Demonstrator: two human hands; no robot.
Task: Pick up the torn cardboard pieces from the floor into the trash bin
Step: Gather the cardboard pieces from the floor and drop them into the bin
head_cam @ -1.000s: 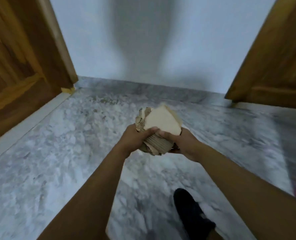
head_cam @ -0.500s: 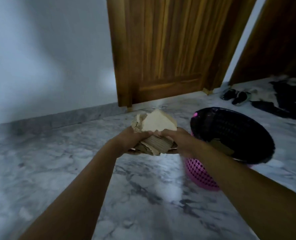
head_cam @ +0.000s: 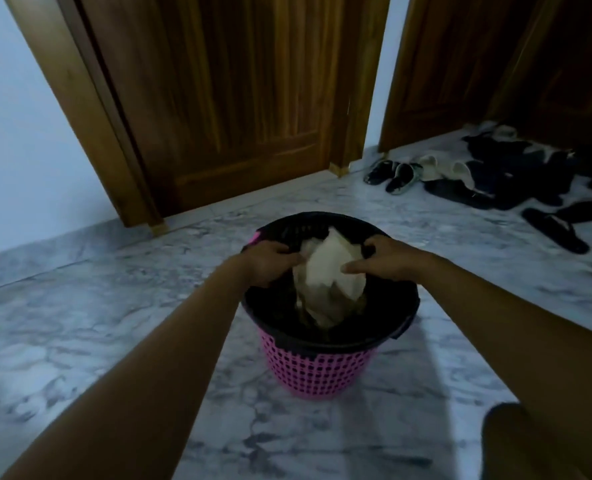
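Left hand (head_cam: 268,260) and right hand (head_cam: 386,258) fingers still grip cardboard pieces (head_cam: 329,275), now in trash bin (head_cam: 317,372).

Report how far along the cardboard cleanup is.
Done: the cardboard pieces are gathered and already partly inside the trash bin. In hand: left hand and right hand both grip the bundle over its mouth. Left: let go; the floor in view shows no further scraps.

Left grip (head_cam: 270,263), right grip (head_cam: 388,259) bare; forearms (head_cam: 170,358) bare to frame edge. Dark rounded foot (head_cam: 516,441) bottom right, covering unclear.
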